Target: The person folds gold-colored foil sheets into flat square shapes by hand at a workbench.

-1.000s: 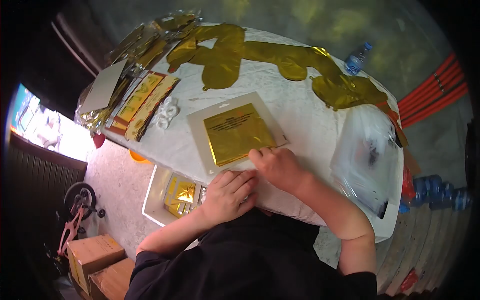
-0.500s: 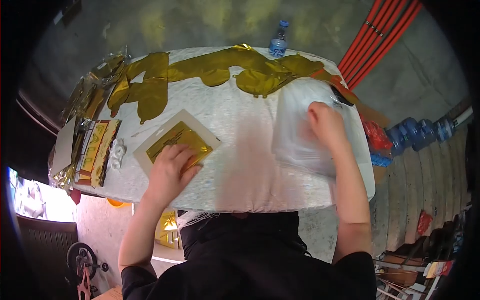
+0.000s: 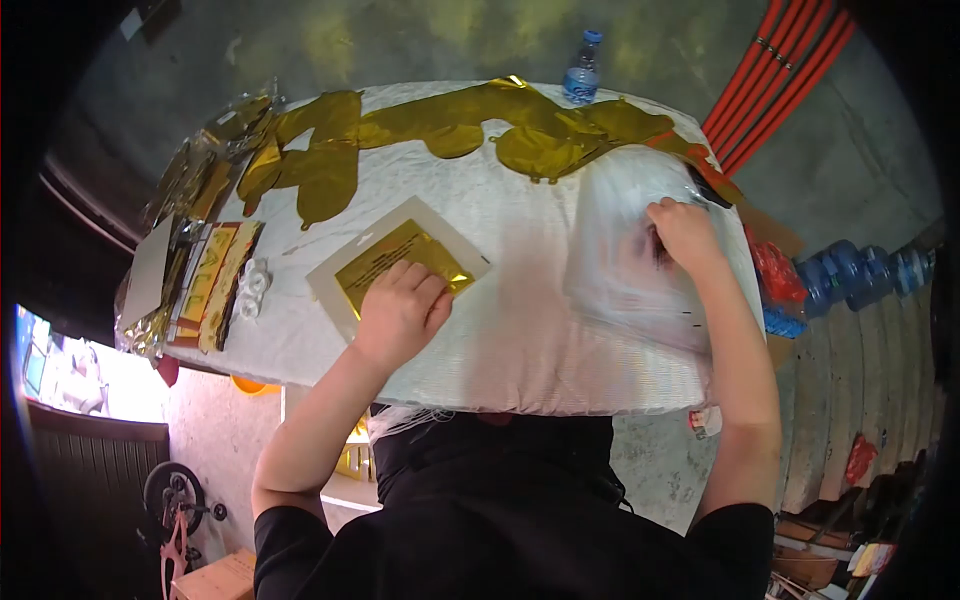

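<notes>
The fingers (image 3: pixel 428 287) of the left hand (image 3: pixel 403 315) are bent over the foil (image 3: pixel 388 262); whether they grasp it or only rest on it, I cannot tell. The right hand (image 3: pixel 690 238) has its fingers curled together over the clear bags (image 3: pixel 615 265), and whether they pinch the film cannot be told.

The foil, a folded gold sheet with dark print, lies flat on the grey card (image 3: pixel 446 238), whose border shows around it. The bags lie to the right of the card, well apart from it, on the same white-covered desk (image 3: pixel 535 220).

Left of the card are the white rings (image 3: pixel 253 289), and farther left the printed packs (image 3: pixel 208 285). Beyond the card, flat gold balloons (image 3: pixel 326 168) spread along the far side, with a bottle (image 3: pixel 580 82) beyond and to the right. Off the desk, far right of the card, are red pipes (image 3: pixel 775 80) and blue jugs (image 3: pixel 848 268).
</notes>
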The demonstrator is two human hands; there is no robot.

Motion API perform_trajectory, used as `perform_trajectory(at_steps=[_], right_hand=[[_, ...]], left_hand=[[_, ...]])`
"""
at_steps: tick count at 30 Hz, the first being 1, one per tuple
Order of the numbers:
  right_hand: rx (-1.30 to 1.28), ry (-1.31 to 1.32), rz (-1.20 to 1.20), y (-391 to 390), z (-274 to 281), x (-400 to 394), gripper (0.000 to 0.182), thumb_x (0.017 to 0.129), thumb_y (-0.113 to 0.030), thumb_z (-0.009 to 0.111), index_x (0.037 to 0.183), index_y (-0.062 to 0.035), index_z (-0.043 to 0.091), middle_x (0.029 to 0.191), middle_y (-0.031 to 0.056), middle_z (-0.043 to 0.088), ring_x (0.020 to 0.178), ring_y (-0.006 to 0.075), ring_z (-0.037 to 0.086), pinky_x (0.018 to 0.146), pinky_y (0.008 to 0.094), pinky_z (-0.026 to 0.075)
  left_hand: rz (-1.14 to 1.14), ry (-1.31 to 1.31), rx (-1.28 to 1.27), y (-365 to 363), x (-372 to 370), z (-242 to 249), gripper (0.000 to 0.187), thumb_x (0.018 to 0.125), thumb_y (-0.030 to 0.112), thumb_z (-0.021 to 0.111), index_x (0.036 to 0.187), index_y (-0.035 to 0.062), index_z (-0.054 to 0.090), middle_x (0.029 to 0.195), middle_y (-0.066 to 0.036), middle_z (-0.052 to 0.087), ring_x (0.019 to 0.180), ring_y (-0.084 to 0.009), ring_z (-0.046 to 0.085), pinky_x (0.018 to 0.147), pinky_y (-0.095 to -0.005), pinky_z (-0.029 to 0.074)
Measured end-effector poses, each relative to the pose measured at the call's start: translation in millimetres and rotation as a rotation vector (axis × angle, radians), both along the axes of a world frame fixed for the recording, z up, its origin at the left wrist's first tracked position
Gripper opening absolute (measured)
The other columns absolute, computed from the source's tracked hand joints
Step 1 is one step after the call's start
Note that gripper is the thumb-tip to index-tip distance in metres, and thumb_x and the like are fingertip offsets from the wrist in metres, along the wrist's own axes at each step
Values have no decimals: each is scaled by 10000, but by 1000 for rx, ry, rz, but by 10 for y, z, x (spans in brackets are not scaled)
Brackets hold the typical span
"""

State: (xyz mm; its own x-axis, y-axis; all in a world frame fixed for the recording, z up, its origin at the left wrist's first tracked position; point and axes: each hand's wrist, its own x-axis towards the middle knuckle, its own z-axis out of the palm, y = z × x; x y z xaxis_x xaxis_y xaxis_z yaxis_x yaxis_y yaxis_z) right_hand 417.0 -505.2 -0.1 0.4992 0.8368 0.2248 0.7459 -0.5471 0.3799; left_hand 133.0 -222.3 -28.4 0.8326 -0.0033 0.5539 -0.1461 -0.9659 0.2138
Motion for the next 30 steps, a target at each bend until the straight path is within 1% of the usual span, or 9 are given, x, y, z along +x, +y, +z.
perform_trajectory(at_steps=[7,11,14,16,20,22,24,26,30], right_hand=[[253,-60,185,110,405,-441,73,722,-53,592,765,-59,534,723,87,566,684,274,612,587,396,495],[240,-63,135,190,363,-384,78,722,-45,597,747,-58,524,724,97,564,703,284,604,595,403,491],[78,-148,3,95,137,-76,56,712,-62,593,755,-72,559,742,79,593,705,252,631,594,378,503],[142,-71,50,43,117,-20,114,704,-32,626,736,-39,517,716,116,576,676,294,605,595,419,478],[377,-24,85,68,416,-327,65,740,-51,605,784,-57,558,679,111,583,646,274,622,602,383,497],[580,311,80,171,465,-577,54,765,-17,599,797,-33,558,722,108,614,629,239,624,570,331,487],[686,669,144,296,296,-854,63,770,1,598,800,-37,559,684,107,592,590,218,613,560,299,480],[528,601,432,425,151,-1105,91,749,6,610,789,-44,546,677,106,589,594,231,614,553,313,480],[483,555,642,728,-58,-1356,141,708,-6,641,732,-60,514,670,80,574,603,241,599,553,337,474]], left_hand=[[-5,-12,-32,33,-11,-27,59,711,63,670,743,46,623,757,-76,583,717,-261,563,630,-359,484],[-10,-27,-59,36,-14,-34,54,709,58,668,729,43,620,748,-77,582,713,-263,562,628,-358,483],[-16,-37,-70,32,-7,-17,52,710,56,666,726,41,618,739,-79,580,706,-264,563,626,-361,482],[-3,-23,-77,39,-13,-32,53,710,53,665,727,39,617,734,-82,581,709,-266,568,628,-364,483],[4,-14,-88,39,-10,-27,51,712,51,664,729,40,618,736,-84,587,716,-268,574,633,-367,486],[3,-13,-86,42,-14,-22,49,716,50,664,734,39,620,745,-86,595,720,-273,577,637,-368,489],[11,-3,-89,50,-27,-17,47,718,52,663,737,38,622,746,-88,598,718,-274,579,639,-367,490],[10,-1,-96,38,-15,-23,46,721,53,662,741,37,624,746,-89,601,717,-275,581,640,-367,492],[33,-12,-88,38,-29,-28,46,731,70,660,748,42,628,739,-94,610,717,-279,592,641,-371,497]])
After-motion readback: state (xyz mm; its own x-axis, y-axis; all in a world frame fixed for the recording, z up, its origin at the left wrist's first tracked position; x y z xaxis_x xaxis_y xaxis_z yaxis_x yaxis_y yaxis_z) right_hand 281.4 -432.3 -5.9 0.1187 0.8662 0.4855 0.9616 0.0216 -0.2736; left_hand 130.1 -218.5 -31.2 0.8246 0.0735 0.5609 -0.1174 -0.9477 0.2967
